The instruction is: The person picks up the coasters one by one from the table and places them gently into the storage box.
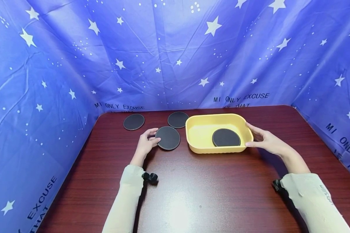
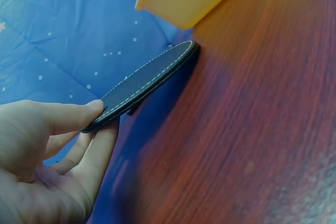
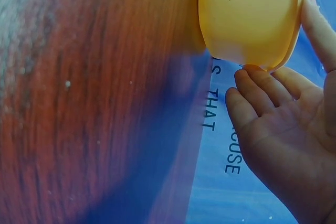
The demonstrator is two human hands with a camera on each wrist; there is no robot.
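Note:
My left hand pinches a round black coaster by its left edge, thumb on top and fingers beneath. Pale stitching runs around this coaster in the left wrist view, where it is tilted above the table. To its right stands a yellow rectangular basin with rounded corners, and another black coaster lies inside. My right hand touches the basin's right end, thumb and fingers spread apart. Nearly straight fingers meet the basin's outer wall in the right wrist view.
Two more black coasters lie near the back of the dark red wooden table: one at the left, one close to the basin's left end. A blue star-printed curtain encloses the table's back and sides.

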